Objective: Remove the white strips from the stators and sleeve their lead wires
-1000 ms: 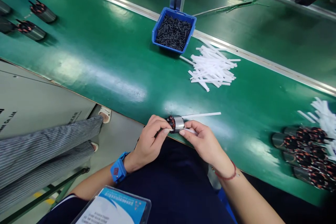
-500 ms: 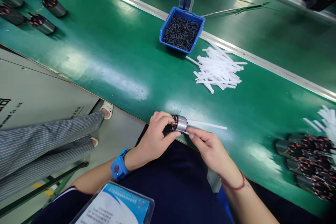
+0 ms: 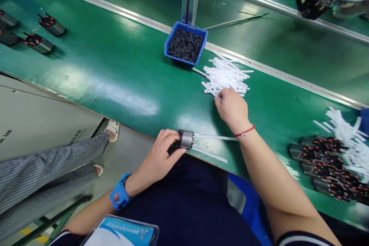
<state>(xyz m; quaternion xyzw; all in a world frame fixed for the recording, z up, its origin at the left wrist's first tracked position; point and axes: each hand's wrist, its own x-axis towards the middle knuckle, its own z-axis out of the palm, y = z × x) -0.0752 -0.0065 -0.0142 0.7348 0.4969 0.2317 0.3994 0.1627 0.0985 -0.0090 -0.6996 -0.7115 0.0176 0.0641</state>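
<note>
My left hand (image 3: 161, 154) grips a silver motor stator (image 3: 187, 139) with copper windings, lying on its side at the bench's near edge. Two white strips (image 3: 211, 154) stretch rightward from the stator. Farther forward, my right hand (image 3: 231, 109) has its fingertips at the near side of a pile of white strips (image 3: 225, 76). Its fingers are bent together on a strip there, partly hidden by the hand. Behind and left of the pile stands a blue bin (image 3: 166, 48) filled with short black tubes (image 3: 186, 44).
More stators (image 3: 323, 165) crowd the right side beside a second heap of white strips (image 3: 350, 138). Several others (image 3: 39, 42) are at far left. A metal post (image 3: 190, 0) rises behind the bin. At left, a person's striped trouser legs (image 3: 52, 157) show.
My right hand has left the stator and moved forward to the pile. A second white strip now shows extending from the stator, which my left hand still holds. The view has shifted slightly.
</note>
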